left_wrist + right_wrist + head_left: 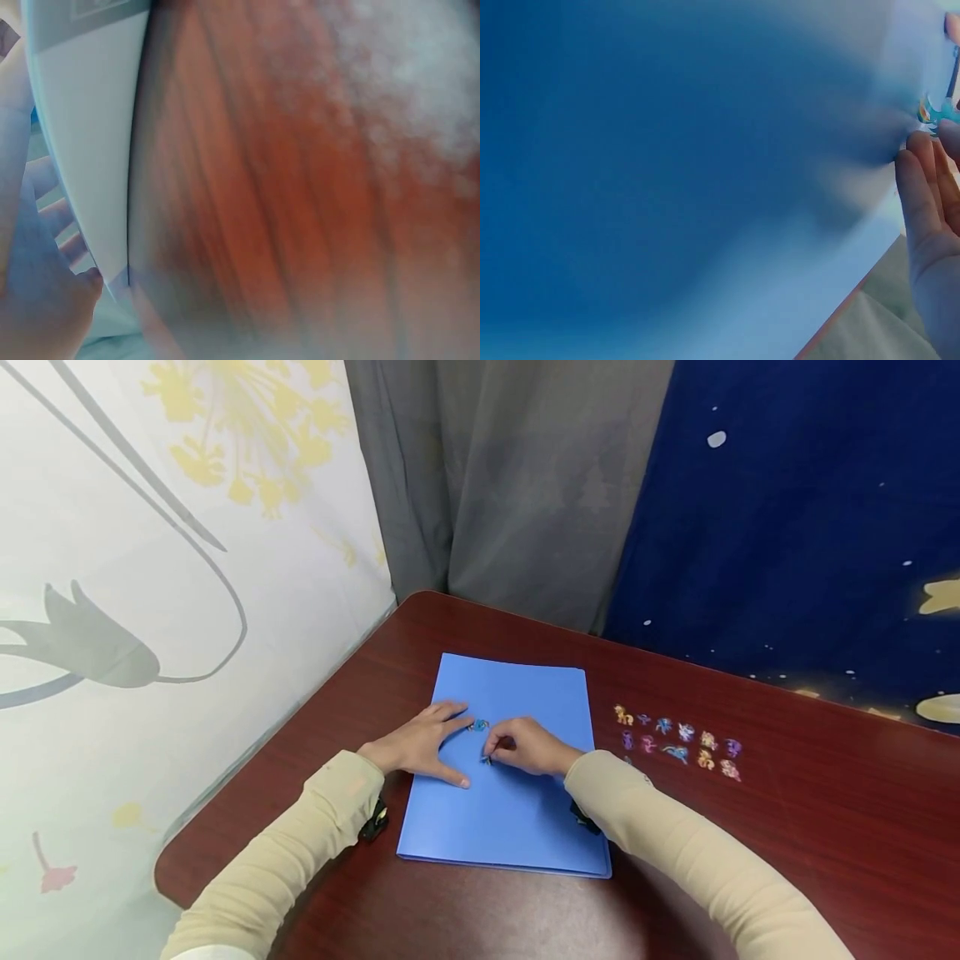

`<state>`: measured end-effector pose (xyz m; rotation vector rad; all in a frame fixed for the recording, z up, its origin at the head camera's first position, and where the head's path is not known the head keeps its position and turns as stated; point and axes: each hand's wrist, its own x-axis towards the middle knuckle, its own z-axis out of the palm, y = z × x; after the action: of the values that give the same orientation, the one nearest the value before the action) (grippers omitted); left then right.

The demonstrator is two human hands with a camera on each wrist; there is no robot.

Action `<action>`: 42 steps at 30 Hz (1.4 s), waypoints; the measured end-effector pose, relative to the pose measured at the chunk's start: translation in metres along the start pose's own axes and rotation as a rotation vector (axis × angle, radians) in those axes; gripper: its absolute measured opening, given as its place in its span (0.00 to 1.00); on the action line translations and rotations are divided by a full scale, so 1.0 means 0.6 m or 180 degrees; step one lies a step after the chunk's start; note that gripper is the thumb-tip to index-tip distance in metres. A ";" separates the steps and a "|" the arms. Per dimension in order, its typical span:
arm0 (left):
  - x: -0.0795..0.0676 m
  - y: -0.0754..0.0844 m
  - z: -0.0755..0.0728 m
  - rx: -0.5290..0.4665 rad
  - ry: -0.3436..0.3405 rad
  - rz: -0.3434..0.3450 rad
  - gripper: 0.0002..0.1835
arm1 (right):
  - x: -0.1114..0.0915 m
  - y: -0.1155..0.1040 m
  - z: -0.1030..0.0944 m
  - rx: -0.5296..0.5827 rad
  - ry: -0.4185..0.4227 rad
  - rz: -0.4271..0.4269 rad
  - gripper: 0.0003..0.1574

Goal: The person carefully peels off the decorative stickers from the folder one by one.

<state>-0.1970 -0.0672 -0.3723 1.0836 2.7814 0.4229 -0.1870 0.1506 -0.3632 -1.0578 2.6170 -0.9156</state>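
A blue folder (517, 685) lies on the dark red table. My left hand (420, 745) rests on its left part with fingers spread, the index fingertip right at a small blue pony sticker (481, 725). Over the folder's middle, my right hand (531, 747) pinches another small pony sticker (487, 761) between thumb and fingertips, low at the blue cover. In the right wrist view this pony sticker (943, 111) shows light blue with a rainbow-coloured end, partly covered by the thumb. The left wrist view catches the left hand (45, 247) beside the folder's edge.
To the right of the folder, several small colourful pony stickers (677, 752) lie in rough rows, some partly behind the right sleeve (660, 818). A white patterned wall (300, 568) borders the table's left side. Grey and dark blue curtains (540, 510) hang behind it.
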 end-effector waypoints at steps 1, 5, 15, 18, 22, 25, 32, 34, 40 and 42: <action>0.000 0.000 0.000 0.0021 0.0005 0.0000 0.54 | -0.002 0.000 -0.001 0.0042 0.0011 -0.0001 0.04; 0.002 0.000 0.000 0.0078 0.0001 -0.0031 0.54 | -0.010 0.001 -0.007 0.0215 0.0084 -0.0020 0.04; 0.001 0.001 0.000 0.0087 -0.0035 -0.0053 0.54 | -0.059 0.008 -0.037 0.0675 0.0404 0.0055 0.08; 0.000 0.001 0.000 0.0072 -0.0034 -0.0038 0.54 | -0.082 0.018 -0.046 0.0801 0.0518 0.0170 0.09; -0.001 0.000 0.000 0.0043 -0.0025 -0.0015 0.53 | -0.116 0.039 -0.055 0.0861 0.0579 0.0335 0.09; -0.001 0.000 0.000 0.0040 -0.0043 -0.0022 0.53 | -0.141 0.057 -0.061 0.0907 0.0594 0.0460 0.08; 0.001 0.000 0.001 0.0080 -0.0053 -0.0021 0.53 | -0.195 0.087 -0.085 0.0907 0.0800 0.0779 0.08; 0.002 -0.001 0.002 0.0091 -0.0051 -0.0015 0.54 | -0.207 0.093 -0.092 0.0850 0.0921 0.0888 0.09; 0.003 -0.005 0.005 0.0122 -0.0058 -0.0023 0.54 | -0.238 0.112 -0.107 0.0643 0.1169 0.1226 0.08; 0.004 -0.005 0.005 0.0120 -0.0064 -0.0030 0.54 | -0.247 0.117 -0.109 0.0559 0.1203 0.1329 0.07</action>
<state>-0.1998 -0.0670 -0.3759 1.0763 2.7866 0.3578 -0.1426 0.3217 -0.3632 -0.2935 2.8136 -1.3031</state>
